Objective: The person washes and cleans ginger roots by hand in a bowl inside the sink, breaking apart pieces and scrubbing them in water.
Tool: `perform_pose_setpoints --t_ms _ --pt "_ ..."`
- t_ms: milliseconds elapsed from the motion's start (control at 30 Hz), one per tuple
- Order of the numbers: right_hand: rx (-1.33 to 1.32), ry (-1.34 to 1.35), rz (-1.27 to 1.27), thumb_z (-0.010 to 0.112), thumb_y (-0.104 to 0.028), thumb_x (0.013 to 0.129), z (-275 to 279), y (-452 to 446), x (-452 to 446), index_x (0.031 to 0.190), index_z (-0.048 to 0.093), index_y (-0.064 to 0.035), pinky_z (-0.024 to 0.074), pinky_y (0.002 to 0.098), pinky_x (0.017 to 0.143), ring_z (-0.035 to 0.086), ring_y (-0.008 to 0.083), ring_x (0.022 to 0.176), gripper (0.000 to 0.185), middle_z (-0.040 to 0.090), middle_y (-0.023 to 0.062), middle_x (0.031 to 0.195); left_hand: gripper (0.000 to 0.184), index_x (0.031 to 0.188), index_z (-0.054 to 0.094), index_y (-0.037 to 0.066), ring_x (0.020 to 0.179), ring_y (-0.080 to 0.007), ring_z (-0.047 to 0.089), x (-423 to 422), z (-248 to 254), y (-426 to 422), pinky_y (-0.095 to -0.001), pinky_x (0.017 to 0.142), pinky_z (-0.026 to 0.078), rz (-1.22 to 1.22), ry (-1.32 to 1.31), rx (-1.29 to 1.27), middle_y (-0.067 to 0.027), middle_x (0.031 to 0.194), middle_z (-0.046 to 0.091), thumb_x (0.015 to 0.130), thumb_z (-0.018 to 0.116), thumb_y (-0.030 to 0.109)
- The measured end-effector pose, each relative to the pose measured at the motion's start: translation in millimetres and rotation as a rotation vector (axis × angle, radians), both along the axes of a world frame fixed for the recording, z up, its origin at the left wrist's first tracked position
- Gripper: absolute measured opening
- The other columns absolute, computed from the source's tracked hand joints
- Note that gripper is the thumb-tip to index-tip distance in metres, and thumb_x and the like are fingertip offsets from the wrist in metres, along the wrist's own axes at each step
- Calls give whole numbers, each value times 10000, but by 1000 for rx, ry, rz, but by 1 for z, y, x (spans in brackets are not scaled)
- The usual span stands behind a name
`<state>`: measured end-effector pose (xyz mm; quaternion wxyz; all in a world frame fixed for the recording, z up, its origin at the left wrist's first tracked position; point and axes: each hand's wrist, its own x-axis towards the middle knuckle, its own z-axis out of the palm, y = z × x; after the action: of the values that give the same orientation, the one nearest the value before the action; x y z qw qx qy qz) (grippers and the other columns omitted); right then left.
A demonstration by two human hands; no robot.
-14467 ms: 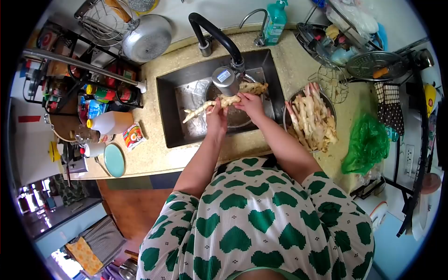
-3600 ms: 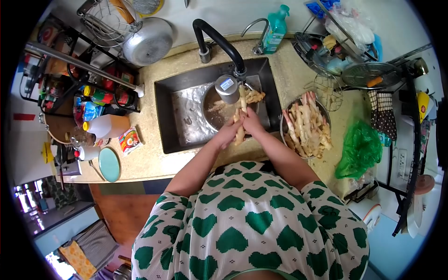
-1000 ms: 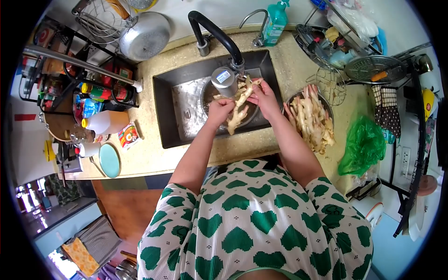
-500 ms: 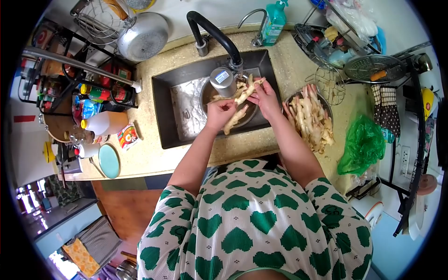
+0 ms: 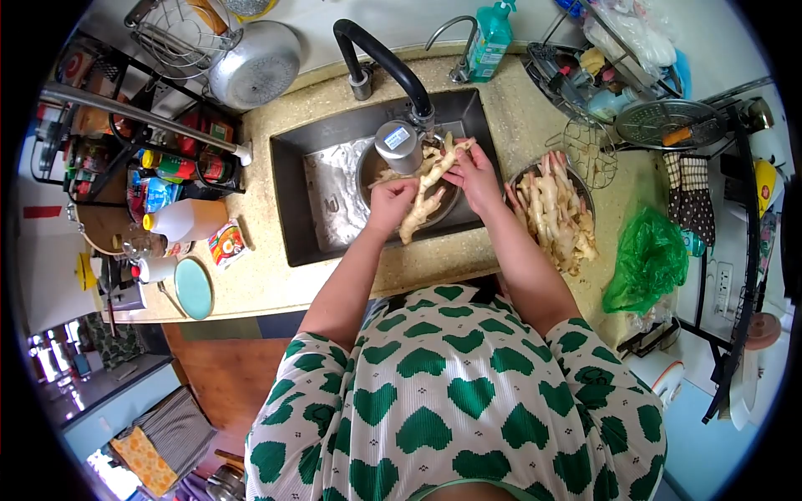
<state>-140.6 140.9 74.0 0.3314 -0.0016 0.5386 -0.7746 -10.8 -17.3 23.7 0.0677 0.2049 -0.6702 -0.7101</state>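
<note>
A long, pale, knobbly ginger root [image 5: 428, 182] slants over a round metal bowl [image 5: 365, 179] in the sink. My right hand [image 5: 474, 177] is closed around its upper end. My left hand [image 5: 393, 203] has its fingers curled in a pinch against the middle of the root, though its fingertips are partly hidden. The root's lower end hangs over the near rim of the bowl. More pale pieces lie in the bowl, partly covered by a grey cylinder [image 5: 398, 150] with a label, below the black faucet [image 5: 388, 63].
Right of the sink [image 5: 284, 200], a bowl heaped with pink-tipped ginger [image 5: 553, 213] stands on the counter, with a wire rack [image 5: 593, 154] behind and a green plastic bag [image 5: 647, 263] beyond. At left are a light-green plate [image 5: 194, 288], a noodle packet [image 5: 227, 242] and several bottles.
The ginger root has turned slightly, its lower part now showing as one continuous length between my hands. Both hands stay in nearly the same place.
</note>
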Motion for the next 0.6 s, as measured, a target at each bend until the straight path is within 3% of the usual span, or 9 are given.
perform_pose_setpoints --t_ms 100,233,333,433,467,567,600 --pt "-14 -22 -8 476 -185 1021 -1 0 -1 1235 471 -74 567 335 793 647 209 943 242 599 108 1121 239 1062 700 -11 733 -49 582 -1 3 2 -209 653 464 -23 0 332 -6 891 685 965 555 152" --pt "-6 -1 8 496 -185 1013 1 -2 0 1223 481 -76 568 331 785 653 203 919 238 603 105 1104 232 1020 683 -6 718 -43 572 -3 4 4 -202 642 453 7 -130 341 17 831 658 981 539 171" --pt "51 39 -40 517 -181 1003 5 -7 1 1214 490 -72 570 323 767 654 191 890 239 609 98 1075 220 1007 679 5 675 -32 551 -7 5 11 -201 598 433 216 -87 429 29 791 641 978 556 186" --pt "84 63 -78 515 -172 1003 4 -11 1 1209 488 -65 572 334 774 652 194 906 234 612 97 1083 203 1020 678 11 622 -51 551 -4 19 14 -222 556 432 162 -102 34 25 778 643 961 596 187" --pt "87 68 -84 510 -169 1004 3 -12 1 1208 486 -62 572 341 782 651 198 919 231 611 99 1093 200 996 689 1 605 -92 597 -2 26 18 -248 566 474 181 -116 -17 -19 756 677 896 681 174" --pt "144 86 -112 523 -171 999 8 -18 5 1207 490 -62 575 333 766 653 201 909 236 612 101 1083 217 964 702 -4 618 -120 639 2 48 19 -266 599 509 133 -42 -568 -77 750 702 835 736 166" --pt "134 86 -116 532 -163 993 10 -19 7 1198 500 -62 574 315 734 650 183 878 230 617 95 1053 229 944 708 -5 637 -123 657 2 44 17 -266 625 520 138 -55 -524 -111 752 705 793 760 159"
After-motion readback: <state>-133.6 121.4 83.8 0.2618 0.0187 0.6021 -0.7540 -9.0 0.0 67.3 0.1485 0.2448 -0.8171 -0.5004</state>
